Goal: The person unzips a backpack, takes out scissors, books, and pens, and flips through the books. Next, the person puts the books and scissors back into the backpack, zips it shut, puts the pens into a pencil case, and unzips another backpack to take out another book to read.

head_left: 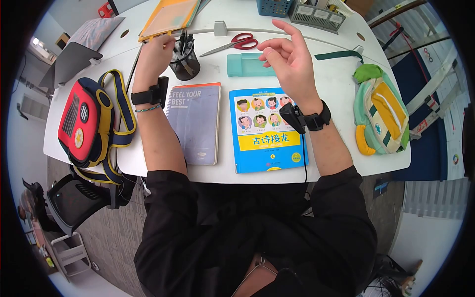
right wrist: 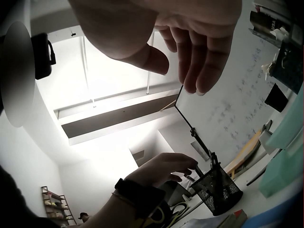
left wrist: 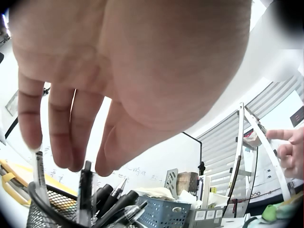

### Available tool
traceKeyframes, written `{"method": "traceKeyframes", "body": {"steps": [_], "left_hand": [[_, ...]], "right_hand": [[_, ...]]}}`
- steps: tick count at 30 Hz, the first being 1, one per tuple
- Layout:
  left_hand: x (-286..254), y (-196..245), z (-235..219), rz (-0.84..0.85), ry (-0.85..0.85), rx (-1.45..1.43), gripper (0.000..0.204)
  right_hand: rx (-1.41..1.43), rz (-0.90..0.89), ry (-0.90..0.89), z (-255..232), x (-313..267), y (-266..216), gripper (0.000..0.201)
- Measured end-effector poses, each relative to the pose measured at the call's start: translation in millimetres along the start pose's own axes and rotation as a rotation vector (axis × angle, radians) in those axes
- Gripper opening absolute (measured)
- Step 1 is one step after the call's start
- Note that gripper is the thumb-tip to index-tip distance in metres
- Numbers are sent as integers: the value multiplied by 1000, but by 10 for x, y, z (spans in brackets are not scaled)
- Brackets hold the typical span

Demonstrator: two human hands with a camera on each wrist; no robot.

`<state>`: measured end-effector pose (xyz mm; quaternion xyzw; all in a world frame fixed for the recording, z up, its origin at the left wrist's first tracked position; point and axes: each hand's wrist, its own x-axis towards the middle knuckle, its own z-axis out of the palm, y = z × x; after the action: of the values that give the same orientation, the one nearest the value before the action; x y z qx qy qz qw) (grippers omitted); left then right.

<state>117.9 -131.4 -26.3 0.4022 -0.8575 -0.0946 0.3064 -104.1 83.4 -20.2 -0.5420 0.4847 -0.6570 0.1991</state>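
Note:
My left hand (head_left: 157, 59) is over a black mesh pen cup (head_left: 185, 70), fingers pointing down. In the left wrist view its fingertips (left wrist: 71, 159) hang right at the tops of several pens (left wrist: 85, 194), none plainly gripped. A pale pen (left wrist: 40, 178) leans at the cup's left rim, just below one fingertip. My right hand (head_left: 292, 67) is raised with loosely bent fingers and holds nothing. It overlaps the right end of a teal case (head_left: 240, 65) in the head view. Behind the case lie scissors (head_left: 245, 41) with red handles.
A grey spiral notebook (head_left: 195, 128) and a blue-and-yellow book (head_left: 262, 141) lie near the front edge. On the left sits a red-and-navy backpack (head_left: 81, 123); on the right, a green-and-yellow bag (head_left: 383, 114). Yellow-edged folders (head_left: 170, 20) and a blue basket (head_left: 273, 7) are farther back.

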Motion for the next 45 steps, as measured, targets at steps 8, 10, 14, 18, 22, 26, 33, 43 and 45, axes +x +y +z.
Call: {"method": "traceKeyframes", "body": {"steps": [8, 10, 14, 18, 22, 26, 33, 43, 45], "left_hand": [[19, 44, -97, -72, -100, -62, 26], [31, 2, -69, -8, -56, -76, 26], [12, 137, -117, 38, 36, -74, 26], [-37, 320, -204, 74, -29, -168, 26], [-73, 471, -243, 167, -126, -227, 25], [-175, 749, -329, 237, -177, -275, 25], [-478, 1263, -474, 332, -238, -342, 26], [-1092, 1869, -788, 701, -306, -461, 27], [-1235, 1901, -698, 649, -291, -470, 22]], "right_hand": [[-3, 24, -41, 3, -13, 11, 43], [8, 47, -43, 9, -18, -3, 36], [-64, -10, -69, 22, -15, 67, 25], [-168, 76, -164, 45, -38, 59, 18], [-396, 87, -359, 21, -78, -205, 17], [-488, 97, -442, -170, -166, -633, 20], [-801, 159, -477, -740, -931, -626, 24], [-865, 441, -68, -548, -2115, -373, 38], [-861, 481, -36, -506, -2089, -415, 43]]}}
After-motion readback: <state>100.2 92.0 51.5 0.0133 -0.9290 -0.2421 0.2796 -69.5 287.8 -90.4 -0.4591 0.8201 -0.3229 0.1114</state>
